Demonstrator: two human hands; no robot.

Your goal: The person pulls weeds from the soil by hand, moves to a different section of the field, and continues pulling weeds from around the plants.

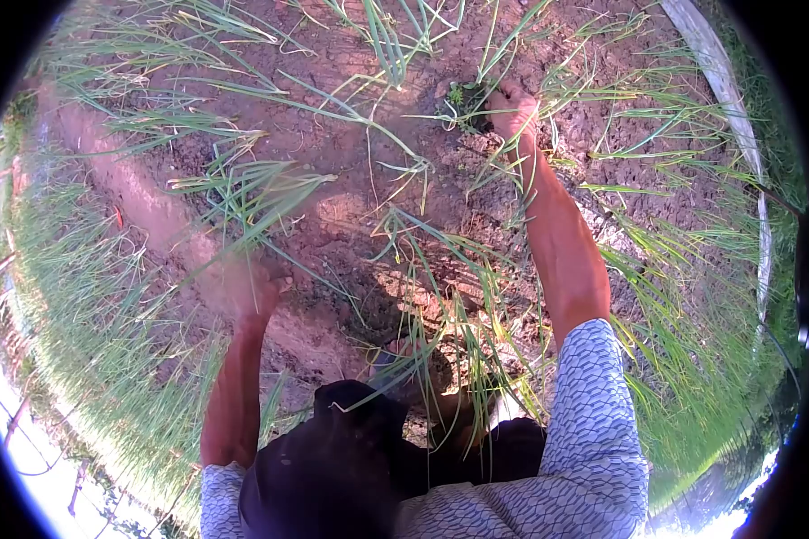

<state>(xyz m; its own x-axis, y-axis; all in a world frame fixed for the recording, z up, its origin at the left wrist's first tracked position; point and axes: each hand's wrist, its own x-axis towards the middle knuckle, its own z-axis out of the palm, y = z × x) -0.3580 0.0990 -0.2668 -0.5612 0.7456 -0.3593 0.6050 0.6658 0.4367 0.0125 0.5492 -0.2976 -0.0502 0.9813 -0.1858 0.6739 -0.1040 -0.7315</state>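
My right hand (513, 110) is stretched far forward at soil level, with its fingers curled against a small leafy weed (461, 101) and some dark earth. The fingertips are partly hidden there. Long thin onion leaves (386, 45) rise just beyond it. Nearer to me on the left, my left hand (256, 292) is low over the ground beside a clump of onion leaves (256, 193). Haze blurs this hand, and its fingers do not show clearly.
Rows of onion plants (683, 359) grow across the brown soil (333, 148) on both sides. A pale strip (724, 76) edges the bed at the right. A small red object (119, 216) lies at the left. My dark-clad knee (333, 449) is below.
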